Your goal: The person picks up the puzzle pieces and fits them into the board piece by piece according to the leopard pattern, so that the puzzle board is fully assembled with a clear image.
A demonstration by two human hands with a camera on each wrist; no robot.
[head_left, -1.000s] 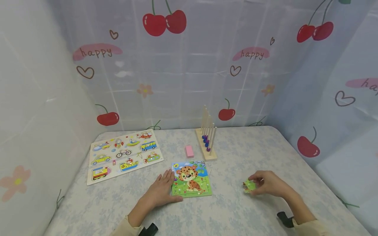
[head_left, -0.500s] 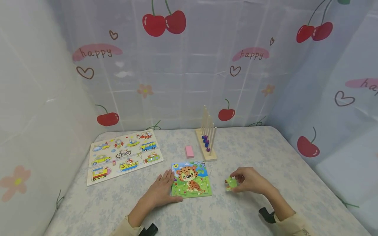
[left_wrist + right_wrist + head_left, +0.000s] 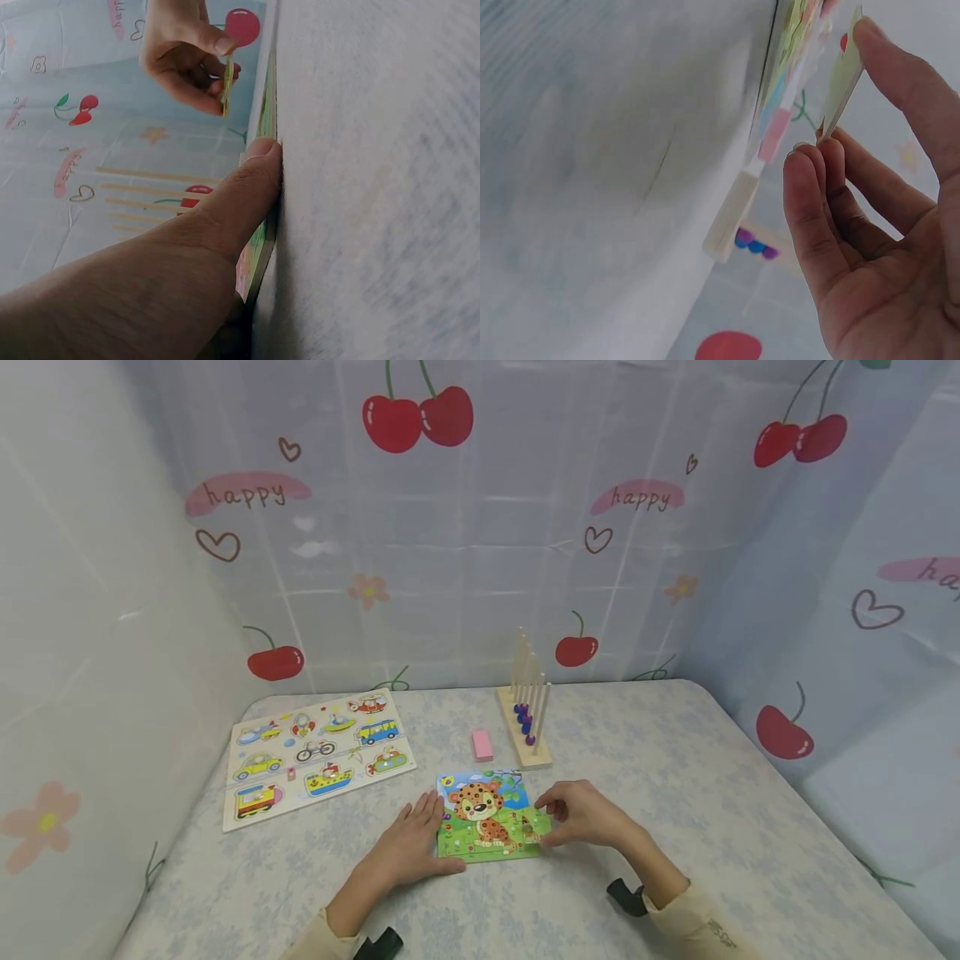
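Note:
A square leopard jigsaw puzzle (image 3: 480,818) lies flat on the table. My left hand (image 3: 408,843) rests along its left side and near corner, fingers straight, the thumb (image 3: 251,176) against the near edge. Just over the puzzle's right part, my right hand (image 3: 585,814) pinches a green puzzle piece (image 3: 532,825) between thumb and fingers. Seen from the right wrist, the thin piece (image 3: 841,79) stands tilted on edge between thumb and fingertips, apart from the puzzle (image 3: 791,52). The part of the puzzle under the piece is hidden.
Behind the puzzle lies a pink block (image 3: 482,746). A wooden peg stand (image 3: 528,727) with blue and purple beads stands beyond it. To the left is a vehicle puzzle board (image 3: 318,756). A printed curtain (image 3: 465,568) hangs behind the table.
My right hand has moved left across the table with the puzzle piece, from the right side to above the leopard puzzle. The left hand has stayed where it was.

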